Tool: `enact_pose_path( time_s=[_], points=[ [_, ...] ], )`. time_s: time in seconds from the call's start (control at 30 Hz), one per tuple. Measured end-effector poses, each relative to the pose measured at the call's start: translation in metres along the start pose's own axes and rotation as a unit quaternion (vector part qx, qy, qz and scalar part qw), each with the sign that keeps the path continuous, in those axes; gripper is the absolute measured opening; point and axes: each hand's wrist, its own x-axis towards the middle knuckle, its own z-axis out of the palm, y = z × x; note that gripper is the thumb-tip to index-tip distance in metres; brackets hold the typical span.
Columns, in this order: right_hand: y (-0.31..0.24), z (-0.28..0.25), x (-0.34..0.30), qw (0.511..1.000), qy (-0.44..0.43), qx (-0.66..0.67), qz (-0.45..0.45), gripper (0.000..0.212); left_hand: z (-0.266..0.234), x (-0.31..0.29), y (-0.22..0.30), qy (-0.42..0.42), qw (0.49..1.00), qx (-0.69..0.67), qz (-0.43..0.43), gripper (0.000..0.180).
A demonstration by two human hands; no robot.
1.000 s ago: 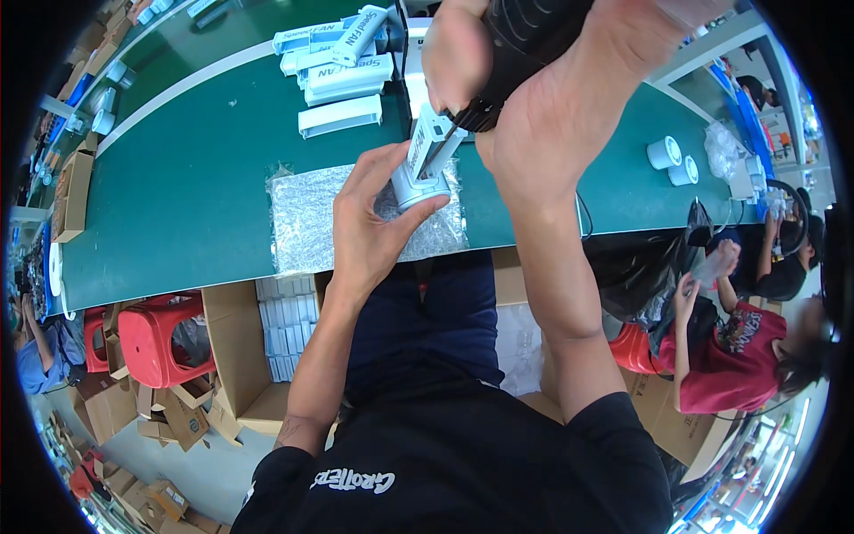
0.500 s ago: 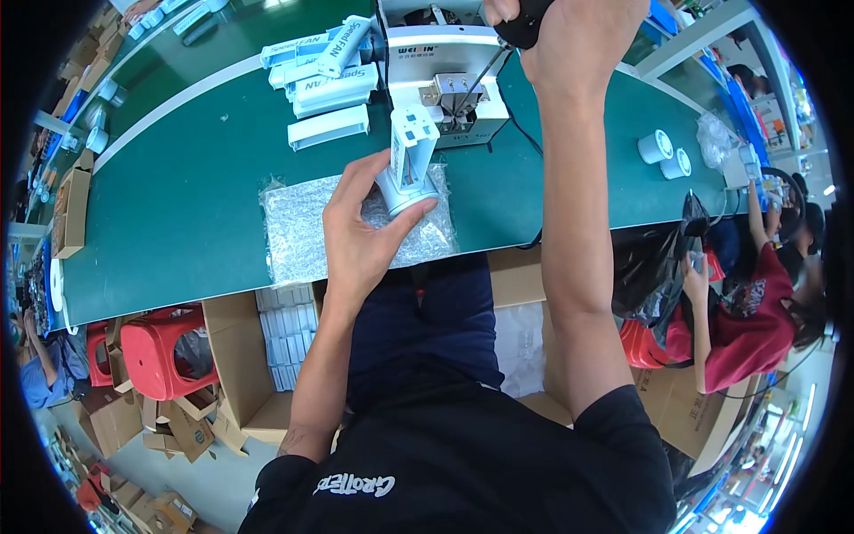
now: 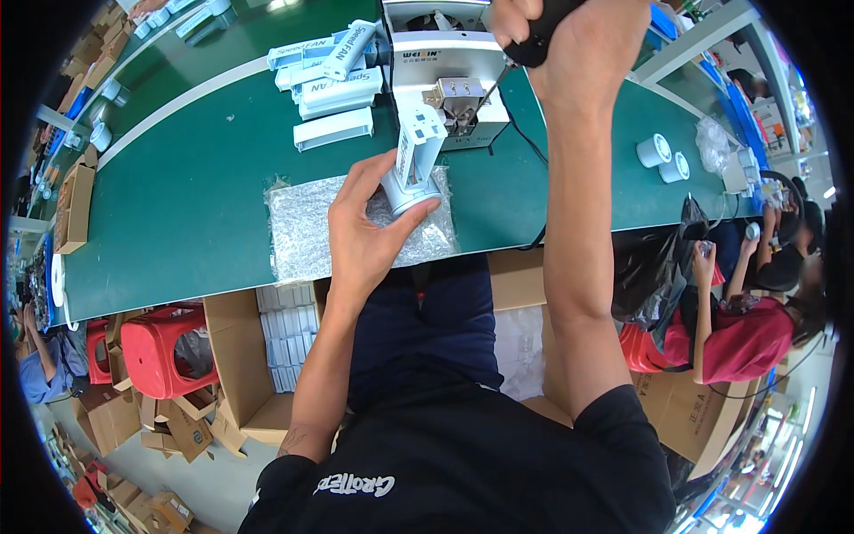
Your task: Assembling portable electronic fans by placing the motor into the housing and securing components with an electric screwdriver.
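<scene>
My left hand (image 3: pixel 360 240) grips a pale blue plastic housing (image 3: pixel 423 132) by its round base, thumb on the near side and fingers on the left. The housing stands upright, its hollow rectangular upper part open towards me, over a sheet of clear bubble wrap (image 3: pixel 307 233). My right hand (image 3: pixel 583 58) is raised at the upper right, closed around a black powered screwdriver (image 3: pixel 544 34). Its thin shaft slants down-left to the metal pick-up block of a grey screw feeder (image 3: pixel 436 53). The bit's tip is hard to make out there.
Several pale blue rectangular covers (image 3: pixel 334 126) are piled left of the feeder. Two white round parts (image 3: pixel 654 150) stand at the right of the green table (image 3: pixel 196 214). Below its edge are cardboard boxes (image 3: pixel 236 356) and a red stool (image 3: pixel 160 356). A co-worker in red (image 3: pixel 747 343) sits at the right.
The housing and my left hand appear slightly farther right; the view has also shifted a little. The screwdriver stays over the feeder. At the right, the co-workers' arms have moved.
</scene>
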Motion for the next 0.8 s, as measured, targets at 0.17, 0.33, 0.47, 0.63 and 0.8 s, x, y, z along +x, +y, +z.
enact_pose_path(
  time_s=[0.17, 0.33, 0.47, 0.63, 0.8],
  points=[
    [-0.033, 0.008, -0.019, 0.894, -0.047, 0.439, 0.081, 0.087, 0.001, 0.002, 0.0, 0.0, 1.0, 0.006, 0.022, 0.064],
    [-0.049, 0.044, -0.032, 0.923, 0.067, 0.344, 0.16, 0.089, 0.0, 0.001, -0.001, -0.003, 1.0, 0.01, -0.005, 0.065],
    [0.005, 0.024, -0.031, 0.947, -0.098, 0.285, -0.107, 0.084, 0.001, 0.002, -0.004, -0.005, 1.0, -0.008, -0.018, 0.066],
    [0.02, 0.026, -0.032, 0.892, -0.131, 0.423, -0.087, 0.081, 0.001, 0.002, -0.002, -0.009, 0.999, -0.026, -0.023, 0.066],
    [-0.001, 0.03, -0.043, 0.963, -0.037, 0.264, 0.028, 0.084, 0.0, 0.0, -0.004, -0.003, 1.0, -0.02, -0.012, 0.066]
  ],
)
